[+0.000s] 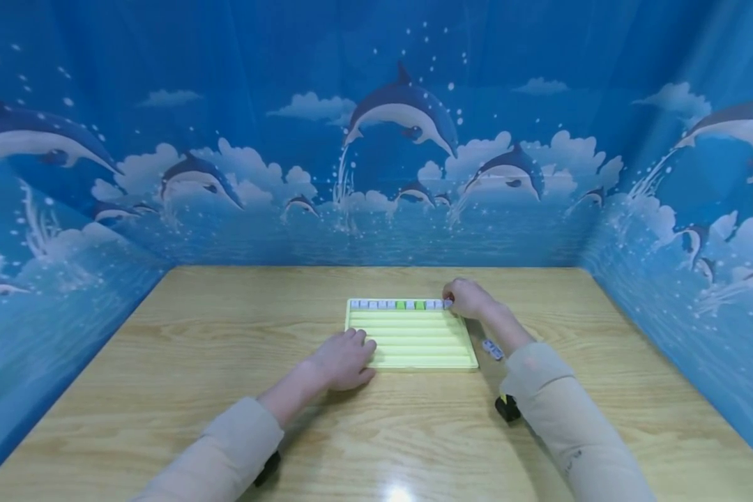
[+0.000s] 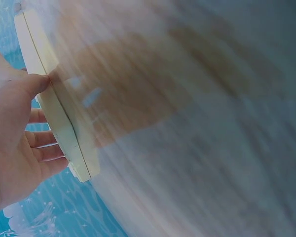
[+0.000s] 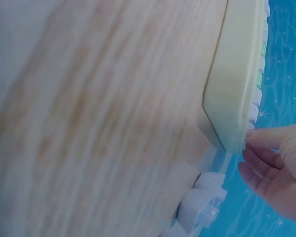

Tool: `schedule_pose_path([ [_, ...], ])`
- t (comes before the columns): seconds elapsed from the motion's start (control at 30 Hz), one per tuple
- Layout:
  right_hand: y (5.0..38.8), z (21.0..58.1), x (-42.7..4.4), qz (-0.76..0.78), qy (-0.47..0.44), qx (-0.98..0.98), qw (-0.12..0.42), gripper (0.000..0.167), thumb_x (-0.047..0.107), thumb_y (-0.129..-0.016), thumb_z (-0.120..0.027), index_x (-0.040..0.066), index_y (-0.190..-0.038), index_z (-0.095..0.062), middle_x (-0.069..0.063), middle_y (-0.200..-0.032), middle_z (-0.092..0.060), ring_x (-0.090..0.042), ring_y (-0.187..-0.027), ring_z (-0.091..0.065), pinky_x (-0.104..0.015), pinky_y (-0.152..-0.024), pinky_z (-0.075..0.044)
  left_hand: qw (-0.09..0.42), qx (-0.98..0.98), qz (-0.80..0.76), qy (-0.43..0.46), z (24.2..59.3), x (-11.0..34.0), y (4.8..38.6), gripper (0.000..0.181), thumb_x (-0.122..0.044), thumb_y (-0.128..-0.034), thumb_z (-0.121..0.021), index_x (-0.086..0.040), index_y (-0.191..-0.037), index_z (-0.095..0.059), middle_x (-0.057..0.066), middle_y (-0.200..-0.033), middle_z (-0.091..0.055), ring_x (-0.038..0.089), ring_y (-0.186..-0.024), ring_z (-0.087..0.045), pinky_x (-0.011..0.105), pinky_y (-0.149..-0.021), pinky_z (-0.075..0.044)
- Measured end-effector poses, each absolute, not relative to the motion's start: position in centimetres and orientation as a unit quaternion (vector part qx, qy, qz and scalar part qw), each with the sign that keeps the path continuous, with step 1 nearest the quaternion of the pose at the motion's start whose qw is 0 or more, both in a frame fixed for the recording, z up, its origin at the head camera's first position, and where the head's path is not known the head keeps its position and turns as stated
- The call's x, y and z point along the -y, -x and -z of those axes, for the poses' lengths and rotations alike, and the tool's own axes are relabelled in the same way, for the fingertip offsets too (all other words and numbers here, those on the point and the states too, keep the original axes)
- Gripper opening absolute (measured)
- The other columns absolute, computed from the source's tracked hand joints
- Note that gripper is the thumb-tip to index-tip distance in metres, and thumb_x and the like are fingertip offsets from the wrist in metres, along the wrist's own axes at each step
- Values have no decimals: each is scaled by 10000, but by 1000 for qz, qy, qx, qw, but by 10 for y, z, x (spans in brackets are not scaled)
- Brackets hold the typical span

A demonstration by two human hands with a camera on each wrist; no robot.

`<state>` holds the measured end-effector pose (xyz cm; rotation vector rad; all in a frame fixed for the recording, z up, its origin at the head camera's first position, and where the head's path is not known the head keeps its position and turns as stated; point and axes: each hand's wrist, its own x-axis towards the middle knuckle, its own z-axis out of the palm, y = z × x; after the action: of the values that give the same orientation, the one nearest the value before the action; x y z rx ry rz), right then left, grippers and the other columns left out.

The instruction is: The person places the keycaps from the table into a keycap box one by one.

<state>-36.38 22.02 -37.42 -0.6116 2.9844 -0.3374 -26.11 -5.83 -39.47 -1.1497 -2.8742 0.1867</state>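
Note:
A pale yellow-green ridged tray (image 1: 414,341) lies on the table. Its back row holds small white, lavender and green keycap-like pieces (image 1: 373,305). At the back right corner, my right hand (image 1: 472,300) pinches a small whitish piece at the end of this row; in the right wrist view, the thumb meets the piece (image 3: 250,127) at the tray's rim, and the fingers partly hide it. My left hand (image 1: 341,359) holds the tray's front left corner. The left wrist view shows its thumb on the outer wall (image 2: 54,94), with the fingertips behind the rim.
A short strip of loose white pieces (image 1: 492,350) lies right of the tray, seen close in the right wrist view as hollow white blocks (image 3: 195,205). The wooden table (image 1: 226,314) meets blue dolphin-print curtains (image 1: 257,230) at the back and sides.

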Motion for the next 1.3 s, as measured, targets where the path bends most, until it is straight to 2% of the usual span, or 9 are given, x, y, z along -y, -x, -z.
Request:
schedule_pose_path([
  [0.17, 359, 372, -226, 129, 197, -971, 36, 313, -27, -814, -601, -58, -1125, -594, -190, -1073, -604, -349, -1028, -549, -440, -886, -455, 19, 928, -58, 369, 395, 58, 261, 321, -377, -911, -535, -70, -1000, -552, 80, -921, -513, 201, -849, -491, 340, -766, -453],
  [0.3, 354, 368, -234, 139, 202, -969, 34, 337, -25, -806, -583, -74, -1139, -578, -201, -1076, -598, -356, -1030, -544, -453, -886, -451, 20, 927, -55, 370, 395, 58, 261, 317, -374, -908, -540, -68, -992, -555, 82, -919, -517, 204, -850, -494, 341, -768, -454],
  [0.43, 348, 364, -241, 152, 202, -967, 37, 310, -24, -791, -583, -73, -1097, -592, -181, -1028, -610, -336, -982, -560, -444, -854, -467, 19, 928, -53, 369, 394, 59, 261, 311, -369, -906, -546, -69, -983, -556, 82, -911, -517, 205, -845, -492, 340, -759, -454],
  [0.67, 336, 361, -255, 157, 220, -961, 54, 139, 8, -817, -598, -37, -943, -636, -97, -857, -621, -243, -815, -576, -394, -760, -493, 20, 927, -56, 370, 394, 59, 261, 316, -372, -910, -540, -67, -992, -556, 80, -915, -516, 202, -844, -491, 339, -760, -455],
  [0.77, 331, 358, -262, 147, 223, -960, 87, 79, 47, -834, -602, 2, -886, -640, -51, -815, -605, -199, -763, -559, -368, -712, -488, 22, 926, -54, 372, 395, 59, 261, 318, -372, -907, -543, -64, -987, -553, 81, -906, -511, 205, -839, -491, 344, -757, -455],
  [0.9, 326, 354, -267, 144, 201, -955, 164, 83, 110, -839, -606, 41, -867, -644, -29, -774, -591, -159, -684, -531, -312, -619, -465, 21, 927, -49, 371, 395, 58, 261, 320, -371, -909, -541, -65, -1000, -554, 85, -923, -515, 208, -855, -494, 346, -776, -455],
  [1.1, 316, 353, -267, 164, 146, -939, 264, 113, 173, -803, -676, 71, -827, -632, -18, -669, -534, -102, -533, -403, -249, -497, -358, 19, 927, -50, 371, 394, 58, 261, 318, -373, -911, -538, -69, -1002, -557, 83, -926, -521, 208, -864, -502, 344, -782, -457],
  [1.3, 310, 355, -262, 152, 146, -939, 273, 64, 77, -764, -648, 73, -736, -591, 8, -617, -494, -91, -498, -367, -235, -472, -323, 18, 926, -54, 372, 395, 58, 261, 324, -373, -915, -529, -67, -1017, -554, 87, -941, -523, 210, -870, -502, 345, -788, -459],
])
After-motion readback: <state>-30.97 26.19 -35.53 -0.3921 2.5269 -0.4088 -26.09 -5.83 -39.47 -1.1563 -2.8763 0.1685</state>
